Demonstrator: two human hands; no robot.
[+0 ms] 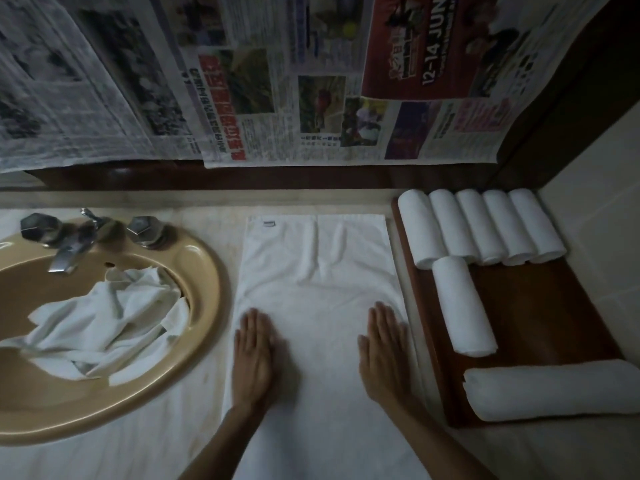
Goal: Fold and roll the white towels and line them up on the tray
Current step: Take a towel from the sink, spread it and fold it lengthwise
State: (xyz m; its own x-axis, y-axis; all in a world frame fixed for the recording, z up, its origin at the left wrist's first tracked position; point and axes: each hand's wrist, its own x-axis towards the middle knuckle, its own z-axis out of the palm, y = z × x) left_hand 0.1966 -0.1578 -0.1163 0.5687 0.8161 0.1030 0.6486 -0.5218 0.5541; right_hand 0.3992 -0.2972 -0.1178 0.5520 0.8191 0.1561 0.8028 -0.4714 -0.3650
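Observation:
A white towel (318, 271) lies spread flat on the counter, running from the back wall toward me, with a few wrinkles near its far end. My left hand (254, 355) rests flat on its left side, fingers straight. My right hand (384, 351) presses flat on its right side near the edge. To the right, a dark wooden tray (540, 306) holds several rolled white towels (485, 226) in a row at the back. One more roll (462, 306) lies in front of them. A larger roll (554, 389) lies crosswise at the tray's near end.
A beige sink (204, 306) on the left holds a crumpled heap of white towels (104, 317) below a metal faucet (69, 251). Newspaper sheets (277, 81) cover the wall behind the counter. A pale wall (595, 244) bounds the tray's right side.

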